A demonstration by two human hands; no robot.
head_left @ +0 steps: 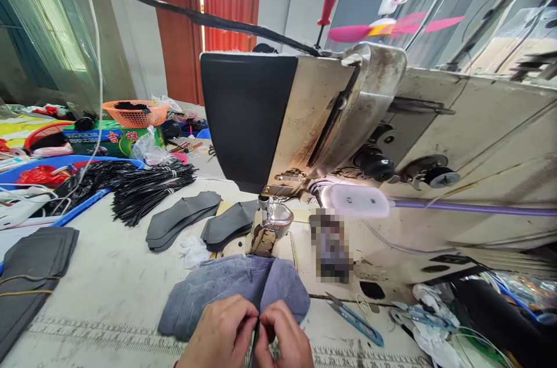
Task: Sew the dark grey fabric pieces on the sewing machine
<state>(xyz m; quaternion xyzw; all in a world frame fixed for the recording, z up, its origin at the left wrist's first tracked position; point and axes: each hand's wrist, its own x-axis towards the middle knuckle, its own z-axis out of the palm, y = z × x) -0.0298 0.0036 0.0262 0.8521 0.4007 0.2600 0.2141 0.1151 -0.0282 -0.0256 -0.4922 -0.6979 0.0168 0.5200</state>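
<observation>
My left hand (221, 336) and my right hand (285, 339) meet at the bottom edge, fingers pinched together on the near edge of a grey fabric piece (209, 295). A thin dark strip shows between the fingertips. The fabric lies flat on the sewing table, its far edge reaching the presser foot (265, 234) of a worn industrial sewing machine (391, 124) right in front of me.
Stacks of dark grey cut pieces (183, 220) lie behind the fabric and at the far left (30, 263). A bundle of black strips (148, 185) and a blue tray (78, 208) sit left. Blue thread snips (357, 318) rest right of my hands. An orange basket (134, 112) stands farther back.
</observation>
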